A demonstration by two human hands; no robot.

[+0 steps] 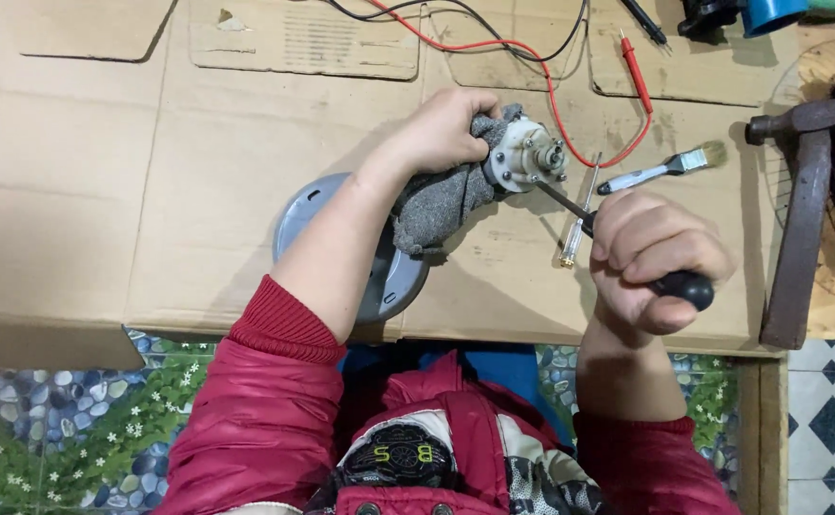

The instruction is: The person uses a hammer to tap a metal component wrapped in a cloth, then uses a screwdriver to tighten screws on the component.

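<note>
Grey cloth-wrapped motor (526,154), left hand (444,129), right hand (654,257), screwdriver (627,250)

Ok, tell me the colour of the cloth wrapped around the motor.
Grey, a speckled knit cloth gripped by the left hand; the head view shows it.

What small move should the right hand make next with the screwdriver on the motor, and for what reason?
Probably a slow turn of the screwdriver while pressing in. Its tip already meets the face of the small motor, the right hand is closed around the black handle, and the left hand steadies the motor through a grey cloth.
</note>
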